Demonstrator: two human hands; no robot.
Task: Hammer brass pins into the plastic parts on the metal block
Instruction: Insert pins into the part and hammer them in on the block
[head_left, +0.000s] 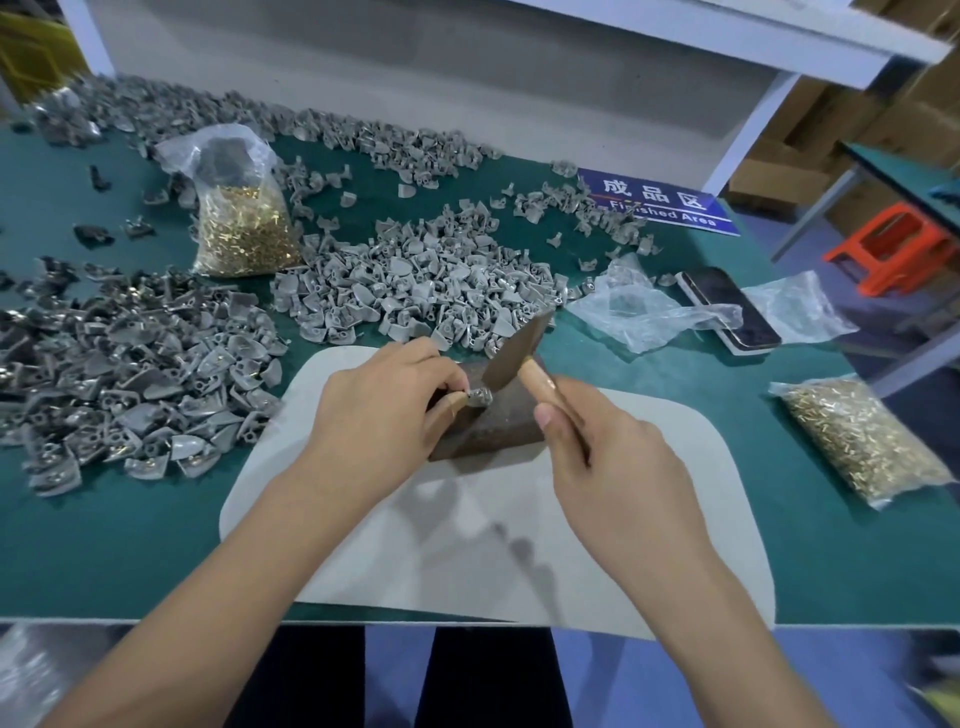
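Sitting on the top face of the metal block, a small grey plastic part is pinched in place by the fingertips of the left hand, thumb and forefinger curled close around it. The part looks light and stiff, likely to skid or tip on the hard block unless it is pinned by its edges, clear of the spot where the blow lands. The brass pin itself is too small to make out; whether it is already seated cannot be told. The right hand is wrapped around the wooden handle of the hammer, whose dark head hangs tilted just above the part and looks heavy enough to crush a fingertip. The block stands on a pale mat laid over the green table. Loose plastic parts lie heaped behind and to the left. 2 clear bags of brass pins rest on the table, 1 far left, 1 at the right edge. A phone lies half under crumpled plastic, and part of the blue sign is covered by parts.
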